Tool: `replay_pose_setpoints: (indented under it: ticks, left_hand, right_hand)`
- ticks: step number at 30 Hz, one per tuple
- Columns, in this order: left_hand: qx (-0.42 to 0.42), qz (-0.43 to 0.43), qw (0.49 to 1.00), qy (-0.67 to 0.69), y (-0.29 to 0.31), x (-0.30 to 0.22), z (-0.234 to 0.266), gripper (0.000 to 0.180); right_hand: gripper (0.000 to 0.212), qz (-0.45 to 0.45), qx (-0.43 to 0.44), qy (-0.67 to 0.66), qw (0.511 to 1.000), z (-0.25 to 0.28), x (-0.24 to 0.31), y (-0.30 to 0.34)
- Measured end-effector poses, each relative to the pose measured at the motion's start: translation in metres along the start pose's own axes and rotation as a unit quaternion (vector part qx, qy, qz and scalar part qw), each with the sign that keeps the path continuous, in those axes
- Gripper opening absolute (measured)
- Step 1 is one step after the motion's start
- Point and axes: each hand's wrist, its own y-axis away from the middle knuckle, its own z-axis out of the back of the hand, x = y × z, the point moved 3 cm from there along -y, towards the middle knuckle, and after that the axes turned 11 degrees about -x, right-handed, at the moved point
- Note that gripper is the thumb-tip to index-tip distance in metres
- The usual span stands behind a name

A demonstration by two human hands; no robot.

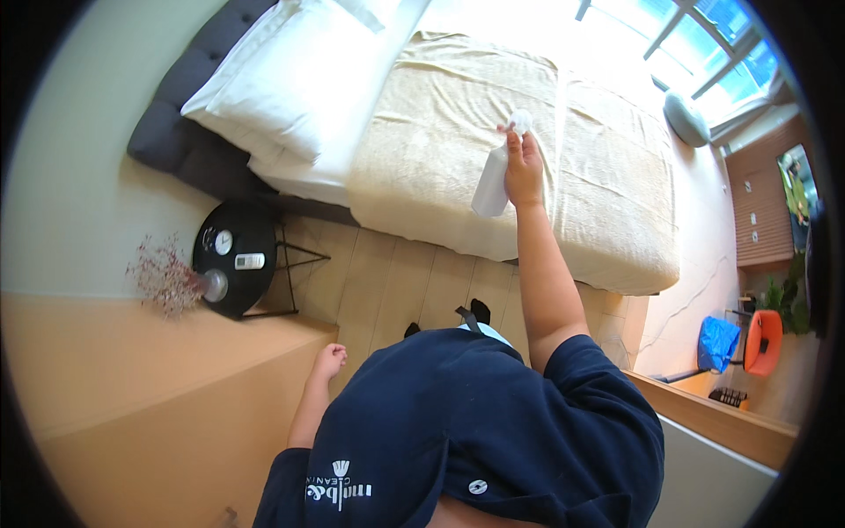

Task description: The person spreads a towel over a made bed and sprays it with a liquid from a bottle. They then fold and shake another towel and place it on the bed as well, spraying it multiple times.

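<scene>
My right hand is stretched forward over the bed, its fingers wrapped round the upper part of a white spray bottle. The bottle is tilted, with its pale spray head towards the far side. Beneath it, a cream blanket with wrinkles covers the bed. My left hand hangs low at my left side near the tan wall, loosely curled, and nothing shows in it.
White pillows lean on the dark headboard. A round black side table bears a clock, a remote and a vase of dried flowers. At right are a blue bag and an orange chair. A grey pouf stands near the window.
</scene>
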Motion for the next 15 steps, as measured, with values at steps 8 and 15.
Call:
replay_pose_setpoints:
  ticks: [8,15]
  left_hand:
    - [0.03,-0.016,0.996,-0.078,0.041,-0.033,0.013,0.015]
    - [0.044,-0.007,0.984,-0.175,0.023,-0.047,0.023,0.017]
  right_hand:
    - [0.043,-0.091,0.101,0.176,0.975,-0.022,-0.067,0.065]
    - [0.043,-0.098,0.268,0.287,0.914,0.013,-0.081,0.144]
